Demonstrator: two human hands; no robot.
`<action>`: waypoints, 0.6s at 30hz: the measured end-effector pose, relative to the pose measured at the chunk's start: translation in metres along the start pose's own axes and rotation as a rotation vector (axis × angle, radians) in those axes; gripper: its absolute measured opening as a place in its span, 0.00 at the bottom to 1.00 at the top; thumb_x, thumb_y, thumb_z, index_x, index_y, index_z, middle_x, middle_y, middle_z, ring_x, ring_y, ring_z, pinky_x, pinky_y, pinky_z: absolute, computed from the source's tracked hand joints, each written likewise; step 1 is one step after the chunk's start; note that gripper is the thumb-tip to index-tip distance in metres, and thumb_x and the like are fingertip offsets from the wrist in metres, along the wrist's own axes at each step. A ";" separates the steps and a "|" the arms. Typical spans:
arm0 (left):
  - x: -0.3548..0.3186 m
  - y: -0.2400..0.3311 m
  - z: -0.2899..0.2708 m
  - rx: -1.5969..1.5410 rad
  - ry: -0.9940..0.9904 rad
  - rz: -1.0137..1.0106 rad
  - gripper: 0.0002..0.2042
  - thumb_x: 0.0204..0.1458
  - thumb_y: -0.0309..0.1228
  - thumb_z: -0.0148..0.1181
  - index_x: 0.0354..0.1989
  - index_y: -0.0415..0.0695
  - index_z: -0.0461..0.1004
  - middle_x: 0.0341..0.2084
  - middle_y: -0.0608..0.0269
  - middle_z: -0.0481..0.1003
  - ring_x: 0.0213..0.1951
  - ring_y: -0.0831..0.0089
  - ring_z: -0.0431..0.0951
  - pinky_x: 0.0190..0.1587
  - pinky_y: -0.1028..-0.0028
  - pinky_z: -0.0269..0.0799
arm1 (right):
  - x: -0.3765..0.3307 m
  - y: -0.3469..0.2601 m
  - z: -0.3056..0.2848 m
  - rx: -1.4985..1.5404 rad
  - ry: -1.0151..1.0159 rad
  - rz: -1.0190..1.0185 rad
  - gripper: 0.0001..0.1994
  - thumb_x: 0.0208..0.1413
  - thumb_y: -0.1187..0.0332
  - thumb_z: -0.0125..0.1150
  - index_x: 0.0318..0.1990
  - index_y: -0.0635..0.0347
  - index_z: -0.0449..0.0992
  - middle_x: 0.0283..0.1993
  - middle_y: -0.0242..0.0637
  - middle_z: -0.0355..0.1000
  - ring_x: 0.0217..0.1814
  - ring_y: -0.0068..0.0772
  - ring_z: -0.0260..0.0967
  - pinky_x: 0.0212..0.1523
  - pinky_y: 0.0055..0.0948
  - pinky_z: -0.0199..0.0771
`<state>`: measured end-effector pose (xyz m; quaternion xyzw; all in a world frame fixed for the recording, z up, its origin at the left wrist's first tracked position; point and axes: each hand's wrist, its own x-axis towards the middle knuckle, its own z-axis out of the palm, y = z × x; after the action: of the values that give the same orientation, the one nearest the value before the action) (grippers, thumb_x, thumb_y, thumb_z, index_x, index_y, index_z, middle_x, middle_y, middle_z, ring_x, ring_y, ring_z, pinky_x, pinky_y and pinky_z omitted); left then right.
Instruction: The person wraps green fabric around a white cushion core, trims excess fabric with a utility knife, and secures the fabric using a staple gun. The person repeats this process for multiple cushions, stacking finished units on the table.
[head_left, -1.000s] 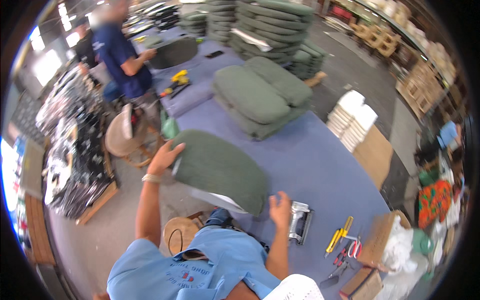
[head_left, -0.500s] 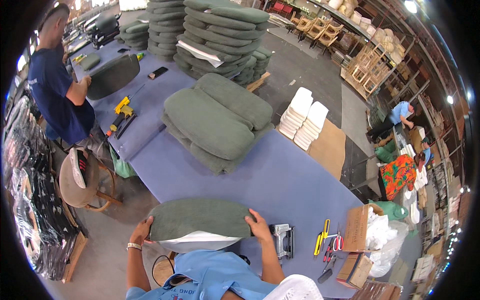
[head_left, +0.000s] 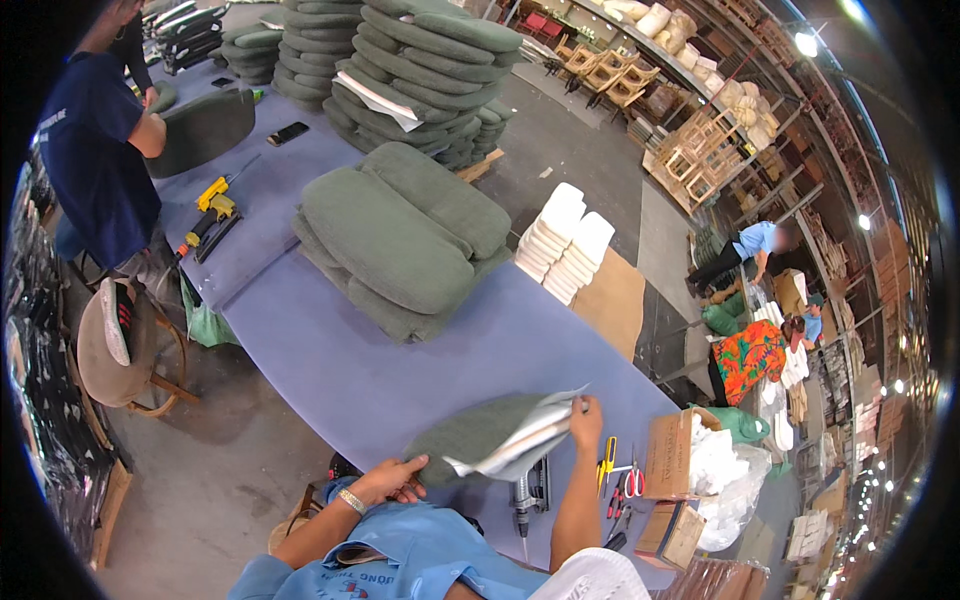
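Note:
A green seat cushion [head_left: 470,432] with a silvery lining [head_left: 520,450] lies at the near edge of the purple worktable [head_left: 340,370]. My left hand [head_left: 392,480] grips its near left edge. My right hand [head_left: 585,422] pinches the far right corner of the silvery lining and lifts it. A staple gun [head_left: 528,490] lies on the table just under the cushion, between my arms.
Green cushions are piled mid-table [head_left: 400,235] and stacked high behind [head_left: 420,70]. White foam pads [head_left: 565,240] sit at the far edge. Scissors and pliers [head_left: 618,475] and a cardboard box [head_left: 672,452] lie to the right. A person in dark blue [head_left: 95,150] works at left beside a yellow tool [head_left: 212,205].
The cushion has turned, its silvery underside now tipped up to the right. My right hand moved from its right edge onto the lining's corner; my left hand stays on the near edge.

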<state>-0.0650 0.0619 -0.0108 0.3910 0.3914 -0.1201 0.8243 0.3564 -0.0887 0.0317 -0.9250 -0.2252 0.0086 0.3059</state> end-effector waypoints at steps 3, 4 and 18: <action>-0.024 -0.004 0.029 0.121 0.187 0.164 0.38 0.66 0.60 0.50 0.49 0.24 0.73 0.32 0.51 0.83 0.28 0.66 0.84 0.28 0.70 0.78 | -0.009 0.001 0.013 -0.081 0.001 -0.048 0.21 0.66 0.54 0.55 0.56 0.60 0.78 0.66 0.50 0.68 0.70 0.54 0.64 0.68 0.45 0.64; -0.021 -0.016 0.027 0.159 0.285 0.192 0.36 0.65 0.58 0.53 0.56 0.27 0.73 0.33 0.53 0.84 0.32 0.60 0.86 0.38 0.63 0.82 | -0.015 -0.004 0.013 -0.063 0.001 -0.050 0.22 0.66 0.54 0.55 0.57 0.60 0.77 0.69 0.51 0.66 0.72 0.55 0.61 0.70 0.46 0.62; -0.023 -0.006 0.125 0.754 1.059 1.037 0.27 0.53 0.41 0.72 0.58 0.39 0.76 0.45 0.49 0.82 0.44 0.50 0.83 0.45 0.59 0.80 | 0.053 -0.041 0.017 0.142 -0.091 -0.314 0.23 0.62 0.54 0.63 0.59 0.58 0.79 0.72 0.55 0.64 0.74 0.56 0.60 0.72 0.45 0.60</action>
<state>-0.0144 -0.0371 0.0516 0.7764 0.4312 0.3519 0.2957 0.3846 -0.0276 0.0474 -0.8531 -0.3795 0.0184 0.3575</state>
